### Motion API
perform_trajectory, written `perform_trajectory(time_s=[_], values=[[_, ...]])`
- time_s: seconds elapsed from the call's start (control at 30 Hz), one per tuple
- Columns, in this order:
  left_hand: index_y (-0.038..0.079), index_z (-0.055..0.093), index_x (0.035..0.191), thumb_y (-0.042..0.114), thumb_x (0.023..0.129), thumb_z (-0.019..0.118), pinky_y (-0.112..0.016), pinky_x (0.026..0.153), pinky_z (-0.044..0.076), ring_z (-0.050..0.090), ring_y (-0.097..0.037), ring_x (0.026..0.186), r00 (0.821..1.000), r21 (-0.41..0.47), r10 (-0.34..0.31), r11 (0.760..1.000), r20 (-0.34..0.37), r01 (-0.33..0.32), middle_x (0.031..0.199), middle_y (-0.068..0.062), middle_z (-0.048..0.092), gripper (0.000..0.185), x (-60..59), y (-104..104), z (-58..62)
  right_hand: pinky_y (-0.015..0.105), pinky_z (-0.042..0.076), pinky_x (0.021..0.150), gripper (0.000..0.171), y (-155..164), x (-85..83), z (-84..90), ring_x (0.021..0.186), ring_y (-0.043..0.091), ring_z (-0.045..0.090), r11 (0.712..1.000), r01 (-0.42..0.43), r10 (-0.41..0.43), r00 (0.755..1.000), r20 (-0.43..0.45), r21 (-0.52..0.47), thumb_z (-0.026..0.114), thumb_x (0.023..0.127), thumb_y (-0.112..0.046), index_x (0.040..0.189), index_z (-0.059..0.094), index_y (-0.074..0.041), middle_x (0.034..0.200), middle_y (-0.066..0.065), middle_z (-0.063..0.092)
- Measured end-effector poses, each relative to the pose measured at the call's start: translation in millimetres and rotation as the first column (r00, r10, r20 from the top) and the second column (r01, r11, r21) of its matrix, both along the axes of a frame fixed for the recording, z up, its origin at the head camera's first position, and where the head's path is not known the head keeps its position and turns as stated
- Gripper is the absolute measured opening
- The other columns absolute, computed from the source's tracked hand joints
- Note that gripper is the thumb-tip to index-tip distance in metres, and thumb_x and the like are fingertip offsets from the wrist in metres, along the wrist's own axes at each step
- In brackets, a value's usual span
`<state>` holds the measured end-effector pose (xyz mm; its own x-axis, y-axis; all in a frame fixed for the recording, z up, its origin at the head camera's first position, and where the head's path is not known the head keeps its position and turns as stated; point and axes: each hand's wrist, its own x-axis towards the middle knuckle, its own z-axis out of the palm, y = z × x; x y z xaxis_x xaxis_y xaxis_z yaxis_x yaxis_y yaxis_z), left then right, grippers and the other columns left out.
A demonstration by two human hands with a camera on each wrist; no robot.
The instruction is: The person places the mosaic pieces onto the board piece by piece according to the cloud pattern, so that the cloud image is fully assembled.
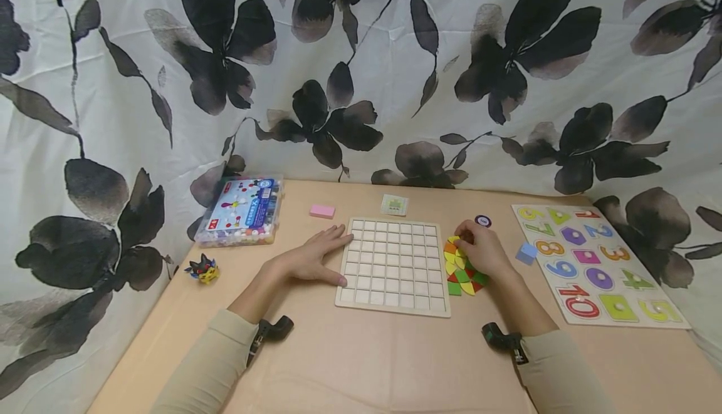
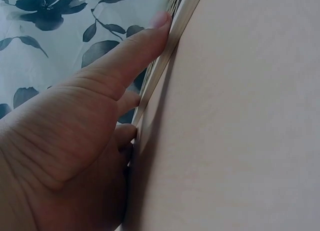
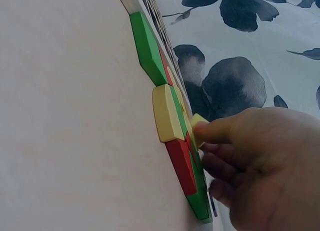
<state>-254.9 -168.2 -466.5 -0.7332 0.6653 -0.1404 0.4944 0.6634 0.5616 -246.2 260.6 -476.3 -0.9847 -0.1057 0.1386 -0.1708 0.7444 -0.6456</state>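
On a tan bench [image 1: 361, 364] seen from the head camera, the left hand [image 1: 313, 257] lies flat, fingers straight, against the left edge of a pale wooden grid board [image 1: 395, 263]. The right hand [image 1: 482, 251] rests on a cluster of coloured wooden pieces [image 1: 464, 276] just right of the board, fingers curled over them. A number puzzle [image 1: 598, 263], bead box [image 1: 242, 212], pink block [image 1: 322, 211] and small toy figure [image 1: 203, 269] lie well apart.

Left wrist camera: the straight fingers [image 2: 135, 51] press the board's rim [image 2: 165, 61], a contact shown more plainly here.

Right wrist camera: the right hand's grip [image 3: 200, 133] pinches a yellow piece [image 3: 199, 122] atop the stacked green, red and yellow pieces [image 3: 172, 126], hidden from the head view.
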Motion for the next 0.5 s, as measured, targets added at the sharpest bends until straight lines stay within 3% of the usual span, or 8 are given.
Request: perform_trajectory(time_s=[0.2, 0.3, 0.5], values=[[0.020, 0.024, 0.167, 0.062, 0.084, 0.078, -0.056, 0.132, 0.003, 0.000, -0.035, 0.163, 1.000, -0.016, -0.015, 1.000, -0.019, 0.015, 0.176, -0.014, 0.004, 0.109, -1.6, 1.0, -1.5, 0.026, 0.048, 0.074, 0.016, -1.1, 1.1, 6.2, 0.095, 0.028, 0.058, 0.997, 0.052, -0.055, 0.997, -0.052, -0.059, 0.064, 0.104, -0.016, 0.118, 0.066, -0.009, 0.106, 0.012, 0.065], [0.020, 0.023, 0.167, 0.062, 0.084, 0.078, -0.055, 0.132, 0.002, 0.000, -0.034, 0.163, 1.000, -0.014, -0.013, 1.000, -0.013, 0.012, 0.176, -0.014, 0.003, 0.109, -0.9, 0.9, -0.4, 0.020, 0.051, 0.075, 0.018, -5.9, 2.5, 11.7, 0.095, 0.028, 0.062, 0.995, 0.014, -0.023, 0.996, -0.089, -0.102, 0.064, 0.104, -0.014, 0.121, 0.068, -0.007, 0.113, 0.013, 0.069], [0.020, 0.024, 0.167, 0.062, 0.084, 0.079, -0.056, 0.132, 0.003, 0.000, -0.034, 0.163, 1.000, -0.011, -0.005, 1.000, -0.012, 0.004, 0.176, -0.014, 0.004, 0.108, -0.2, -0.7, -0.9, 0.013, 0.049, 0.069, 0.024, -19.4, 0.9, 23.7, 0.087, 0.021, 0.061, 0.983, -0.102, 0.074, 0.981, -0.177, -0.151, 0.067, 0.102, -0.008, 0.125, 0.074, -0.010, 0.110, 0.011, 0.074]])
